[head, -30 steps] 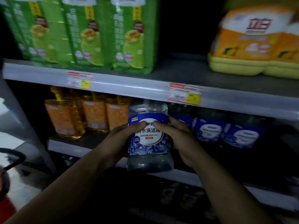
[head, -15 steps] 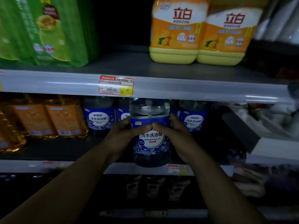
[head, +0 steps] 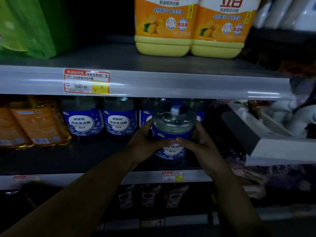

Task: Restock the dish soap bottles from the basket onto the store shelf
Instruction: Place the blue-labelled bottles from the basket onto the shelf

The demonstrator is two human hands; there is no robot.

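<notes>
A clear dish soap bottle (head: 172, 127) with a blue label and white-blue cap stands at the front of the middle shelf (head: 68, 159). My left hand (head: 147, 142) grips its left side and my right hand (head: 200, 142) grips its right side, thumbs meeting across the label. Behind and to the left stand more of the same blue-labelled bottles (head: 83, 120); one more (head: 145, 115) is partly hidden behind the held bottle. No basket is in view.
Orange bottles (head: 34, 125) fill the shelf's left part. On the upper shelf (head: 153, 82) stand two big yellow-orange jugs (head: 164, 28) and green packs (head: 25, 28). A grey-white bin (head: 256, 139) of goods juts out at right. Dark products sit on the lower shelf.
The bottle went from in front of the shelf edge further in and to the right, now among the blue bottles. My view has shifted right and closer.
</notes>
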